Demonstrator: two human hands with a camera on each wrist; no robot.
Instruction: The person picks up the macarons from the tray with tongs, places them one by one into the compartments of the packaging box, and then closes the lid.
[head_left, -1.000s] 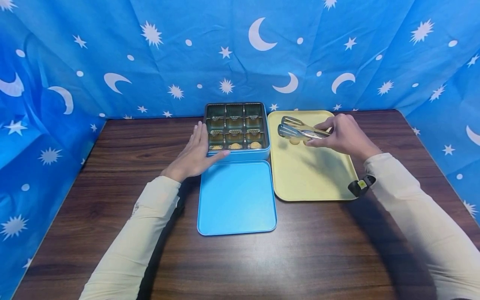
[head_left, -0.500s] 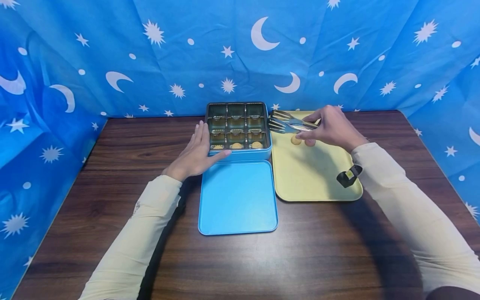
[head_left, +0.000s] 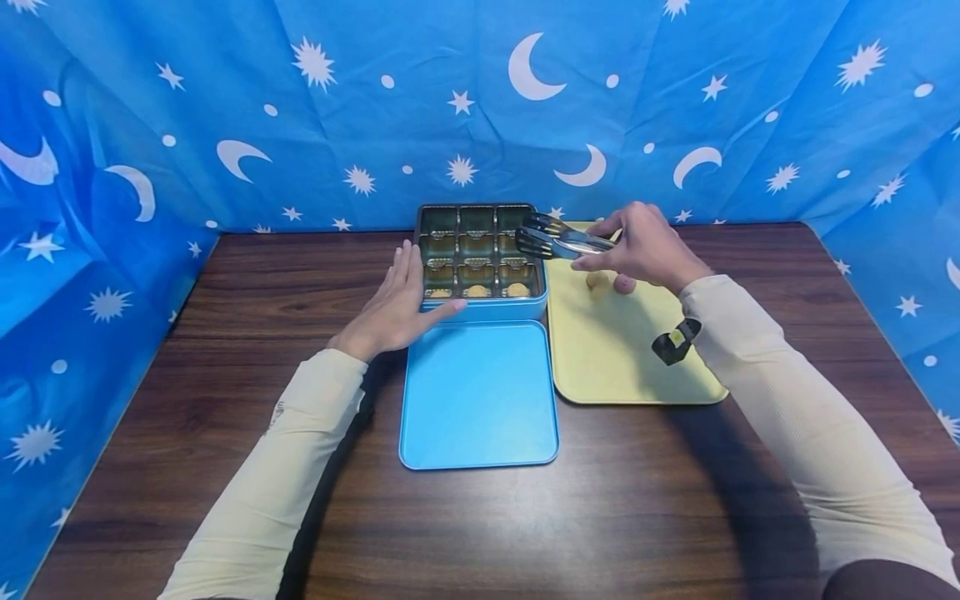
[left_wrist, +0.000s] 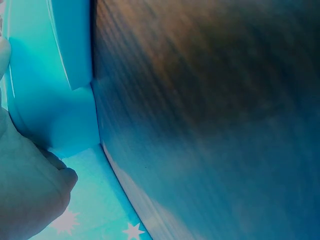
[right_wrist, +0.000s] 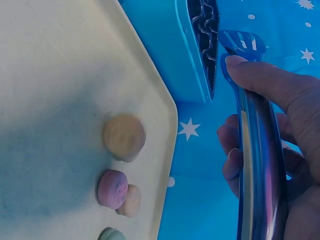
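Note:
My left hand (head_left: pixel 390 308) rests along the left side of a blue tin (head_left: pixel 502 310), fingers straight, thumb across its front corner. The tin has a dark divided insert, with yellowish cookies (head_left: pixel 517 290) in its front row of compartments. In my right hand (head_left: pixel 648 246) I grip metal tongs (head_left: pixel 577 242), whose slotted ends overlap the tin's right column. Whatever is between those ends cannot be made out. Below the right hand, a tan cookie (right_wrist: pixel 124 137), a pink macaron (right_wrist: pixel 112 189), a beige one (right_wrist: pixel 130 201) and a green one (right_wrist: pixel 111 234) lie on the tray.
The yellow tray (head_left: pixel 637 375) sits right of the tin. A flat blue lid (head_left: pixel 480 392) lies directly in front of the tin on the dark wooden table (head_left: pixel 480 533). Behind hangs a blue curtain (head_left: pixel 322 150) with moons and stars.
The right hand has carried the tongs leftward from above the tray until their ends are over the tin's right side. The left hand stays against the tin.

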